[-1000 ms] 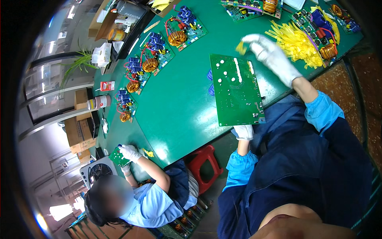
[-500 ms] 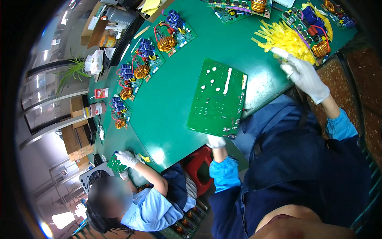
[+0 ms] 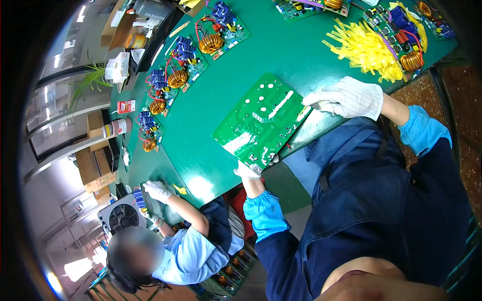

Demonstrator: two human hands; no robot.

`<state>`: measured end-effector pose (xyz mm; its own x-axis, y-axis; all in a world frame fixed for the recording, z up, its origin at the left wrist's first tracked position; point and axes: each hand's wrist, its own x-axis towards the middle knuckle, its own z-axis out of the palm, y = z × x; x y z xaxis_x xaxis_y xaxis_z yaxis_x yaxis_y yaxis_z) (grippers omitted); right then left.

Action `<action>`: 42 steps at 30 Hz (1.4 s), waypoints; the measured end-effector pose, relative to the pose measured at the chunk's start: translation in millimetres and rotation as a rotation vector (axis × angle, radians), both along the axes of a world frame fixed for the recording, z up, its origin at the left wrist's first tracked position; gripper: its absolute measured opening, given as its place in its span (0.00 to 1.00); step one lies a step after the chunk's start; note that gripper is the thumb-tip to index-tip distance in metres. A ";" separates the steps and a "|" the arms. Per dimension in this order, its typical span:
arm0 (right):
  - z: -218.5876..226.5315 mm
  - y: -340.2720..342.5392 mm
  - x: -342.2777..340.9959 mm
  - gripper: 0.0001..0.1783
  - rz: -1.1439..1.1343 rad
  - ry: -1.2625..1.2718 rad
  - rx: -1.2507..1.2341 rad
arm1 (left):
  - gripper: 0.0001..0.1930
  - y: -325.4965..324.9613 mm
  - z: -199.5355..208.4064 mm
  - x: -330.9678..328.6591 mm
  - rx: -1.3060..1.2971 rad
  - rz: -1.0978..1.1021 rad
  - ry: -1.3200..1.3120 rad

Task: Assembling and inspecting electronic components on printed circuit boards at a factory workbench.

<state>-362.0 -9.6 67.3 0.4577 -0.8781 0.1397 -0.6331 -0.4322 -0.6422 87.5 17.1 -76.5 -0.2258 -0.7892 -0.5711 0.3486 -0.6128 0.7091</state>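
A large green circuit board [image 3: 261, 123], solder side up with white blobs and one long white strip, is held tilted over the table's near edge. My left hand [image 3: 249, 170], in a white glove, grips its lower edge; the fingers under the board are hidden. At the board's right corner, my gloved right hand [image 3: 349, 98] pinches the edge between thumb and fingers, beside a pale strip. Beyond my right hand lies a heap of yellow tape strips [image 3: 364, 52], with a populated circuit board [image 3: 394, 35] resting against it.
Several boards with copper coils and blue capacitors [image 3: 181, 65] line the far left of the green table [image 3: 201, 115]. More boards [image 3: 301, 9] lie at the back. At lower left a co-worker [image 3: 196, 251] in light blue handles another board near a fan [image 3: 123, 215].
My right hand has come from the yellow strips down and left to the board's corner. The large board has turned and shifted left with my left hand. The co-worker's board has been turned over.
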 end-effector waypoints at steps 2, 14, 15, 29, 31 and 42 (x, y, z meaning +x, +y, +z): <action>-2.5 -3.1 0.3 0.20 0.047 -0.031 -0.084 | 0.22 6.0 -4.1 9.5 -0.006 -0.003 -0.024; 9.2 -6.3 5.2 0.17 -0.062 -0.007 -0.184 | 0.20 17.5 -8.4 32.6 -0.075 -0.076 -0.136; 17.5 -8.6 3.3 0.16 -0.081 -0.119 -0.134 | 0.20 18.7 -9.2 35.7 -0.081 -0.081 -0.147; 0.5 -4.8 0.6 0.24 0.027 0.256 -0.373 | 0.19 28.4 -29.9 53.8 -0.174 -0.149 -0.247; 14.7 -10.7 -1.9 0.24 -0.002 0.192 -0.332 | 0.19 30.0 -31.7 55.8 -0.186 -0.159 -0.263; 1.2 -6.8 -6.7 0.22 0.157 0.207 -0.209 | 0.18 37.6 -43.5 60.9 -0.246 -0.227 -0.344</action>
